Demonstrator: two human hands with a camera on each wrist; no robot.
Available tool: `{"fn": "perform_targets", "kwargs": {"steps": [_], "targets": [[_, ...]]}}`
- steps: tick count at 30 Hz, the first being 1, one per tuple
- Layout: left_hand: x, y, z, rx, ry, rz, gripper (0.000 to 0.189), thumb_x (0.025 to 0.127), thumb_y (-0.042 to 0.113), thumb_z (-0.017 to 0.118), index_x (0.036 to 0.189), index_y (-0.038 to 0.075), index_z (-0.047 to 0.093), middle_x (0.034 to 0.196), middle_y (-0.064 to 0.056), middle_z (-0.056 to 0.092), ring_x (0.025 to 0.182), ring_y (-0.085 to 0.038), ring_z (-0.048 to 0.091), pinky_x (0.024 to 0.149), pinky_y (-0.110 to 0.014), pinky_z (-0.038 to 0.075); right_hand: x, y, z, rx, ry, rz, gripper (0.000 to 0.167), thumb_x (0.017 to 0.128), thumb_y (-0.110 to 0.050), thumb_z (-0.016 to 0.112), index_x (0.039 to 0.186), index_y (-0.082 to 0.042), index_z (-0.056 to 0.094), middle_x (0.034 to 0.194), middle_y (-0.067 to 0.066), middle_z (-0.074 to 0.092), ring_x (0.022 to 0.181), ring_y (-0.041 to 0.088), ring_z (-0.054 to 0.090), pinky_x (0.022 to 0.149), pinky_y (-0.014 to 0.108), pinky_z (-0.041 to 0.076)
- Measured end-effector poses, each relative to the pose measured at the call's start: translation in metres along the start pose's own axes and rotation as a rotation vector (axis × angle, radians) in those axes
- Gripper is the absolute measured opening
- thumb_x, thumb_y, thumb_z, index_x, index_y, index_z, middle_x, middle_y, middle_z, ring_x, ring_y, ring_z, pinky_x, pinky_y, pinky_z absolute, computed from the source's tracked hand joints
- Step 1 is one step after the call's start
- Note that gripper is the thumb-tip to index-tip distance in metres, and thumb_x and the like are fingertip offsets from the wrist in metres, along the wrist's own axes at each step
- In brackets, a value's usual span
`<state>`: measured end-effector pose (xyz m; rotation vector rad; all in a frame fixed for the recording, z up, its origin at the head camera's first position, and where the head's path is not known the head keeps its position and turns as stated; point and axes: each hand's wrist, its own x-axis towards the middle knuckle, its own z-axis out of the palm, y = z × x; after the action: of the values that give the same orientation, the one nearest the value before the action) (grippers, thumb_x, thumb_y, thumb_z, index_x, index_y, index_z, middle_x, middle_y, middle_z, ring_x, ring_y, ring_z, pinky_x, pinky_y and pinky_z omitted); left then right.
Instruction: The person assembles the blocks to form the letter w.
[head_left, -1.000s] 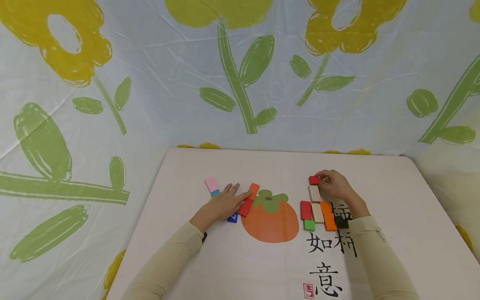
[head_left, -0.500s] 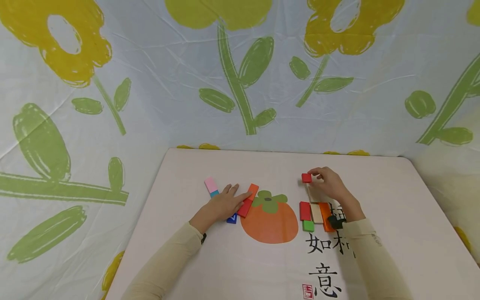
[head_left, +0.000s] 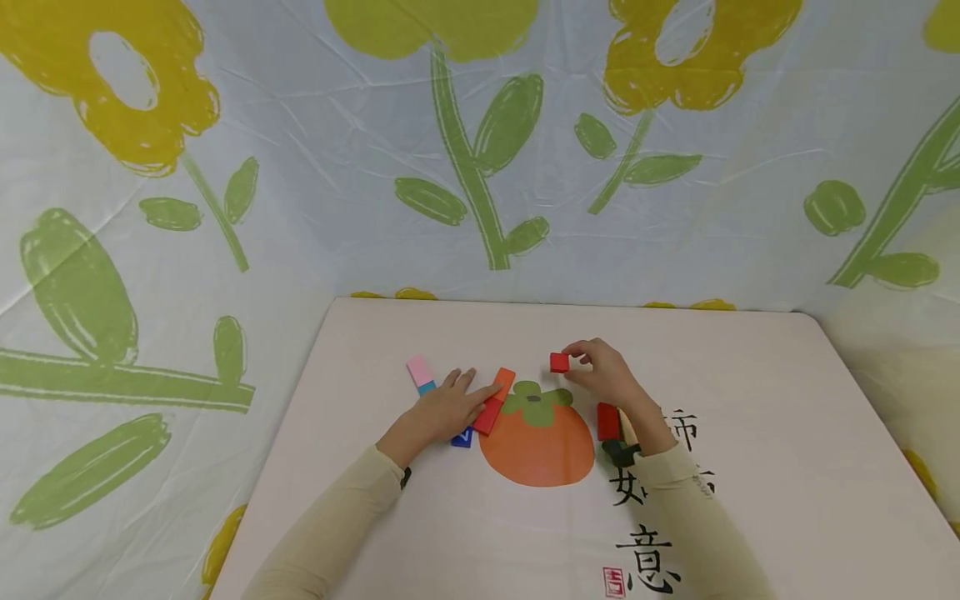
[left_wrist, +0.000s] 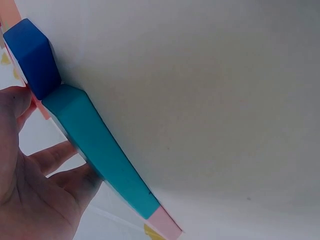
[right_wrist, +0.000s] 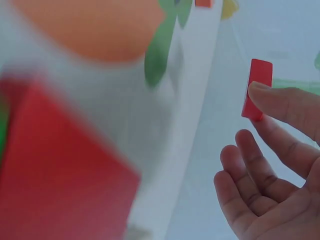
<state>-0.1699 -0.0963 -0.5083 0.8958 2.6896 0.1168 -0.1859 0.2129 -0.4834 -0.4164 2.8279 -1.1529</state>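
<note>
Between thumb and forefinger my right hand (head_left: 600, 372) pinches a small red block (head_left: 559, 362), held up past the top of the printed persimmon (head_left: 536, 450). The right wrist view shows its other fingers loosely bent below. My left hand (head_left: 442, 412) lies with spread fingers over a line-up of blocks: pink (head_left: 419, 368) and teal (left_wrist: 100, 150) on one side, orange (head_left: 506, 381) and red (head_left: 489, 415) on the other. A dark blue block (head_left: 462, 437) with a white mark shows beside the palm. In the left wrist view, the thumb is at the dark blue block, with fingers along the teal one.
Under the right forearm are a red block (head_left: 608, 422) and part of a wooden block (head_left: 627, 427); others there are hidden. The pale tabletop (head_left: 375, 525) carries black printed characters (head_left: 647, 560). A flowered cloth (head_left: 337, 167) stands behind and left.
My right hand has lifted the red block from the top of the right-hand block group and carried it left. My left hand has stayed in place.
</note>
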Motion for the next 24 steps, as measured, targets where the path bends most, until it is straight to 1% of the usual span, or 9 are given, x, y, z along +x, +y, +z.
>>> {"fn": "perform_targets", "kwargs": {"steps": [5,11,15,20,24], "targets": [[0.001,-0.001,0.002,0.012,-0.004,-0.002,0.051,0.108,0.036,0.041,0.158,0.034,0.031,0.159,-0.017,0.029,0.143,-0.043,0.03,0.096,-0.05,0.05,0.008,-0.008,0.018,0.02,-0.022,0.009,0.032,0.088,-0.007,0.072,0.119,0.001,0.068,0.113,0.02,0.061,0.101,0.037,0.059,0.084,0.051,0.053],[0.001,-0.001,0.002,0.011,-0.002,-0.005,0.051,0.108,0.037,0.041,0.158,0.034,0.031,0.159,-0.017,0.029,0.143,-0.043,0.03,0.098,-0.049,0.049,0.019,-0.015,0.034,0.043,-0.059,0.026,0.03,0.09,-0.007,0.071,0.118,0.002,0.067,0.113,0.02,0.06,0.102,0.037,0.059,0.085,0.05,0.053],[0.001,-0.001,0.001,0.008,-0.001,-0.004,0.051,0.108,0.036,0.041,0.158,0.033,0.031,0.159,-0.018,0.029,0.143,-0.044,0.03,0.099,-0.05,0.048,0.026,-0.015,0.042,0.027,-0.057,0.021,0.028,0.088,-0.005,0.073,0.114,0.004,0.068,0.109,0.023,0.061,0.098,0.039,0.061,0.083,0.05,0.053],[0.002,-0.001,0.003,0.011,0.003,0.0,0.051,0.108,0.037,0.042,0.158,0.034,0.03,0.159,-0.018,0.029,0.143,-0.044,0.03,0.098,-0.05,0.049,0.034,-0.012,0.049,-0.02,-0.053,0.028,0.028,0.086,-0.006,0.076,0.111,0.002,0.069,0.106,0.021,0.062,0.095,0.036,0.061,0.084,0.05,0.052],[0.002,-0.002,0.004,0.021,0.008,0.001,0.051,0.108,0.038,0.041,0.158,0.034,0.031,0.159,-0.017,0.03,0.143,-0.044,0.03,0.096,-0.05,0.05,0.038,-0.011,0.052,-0.041,-0.05,0.02,0.028,0.084,-0.006,0.076,0.11,0.002,0.07,0.104,0.021,0.063,0.091,0.034,0.06,0.081,0.049,0.051]]}}
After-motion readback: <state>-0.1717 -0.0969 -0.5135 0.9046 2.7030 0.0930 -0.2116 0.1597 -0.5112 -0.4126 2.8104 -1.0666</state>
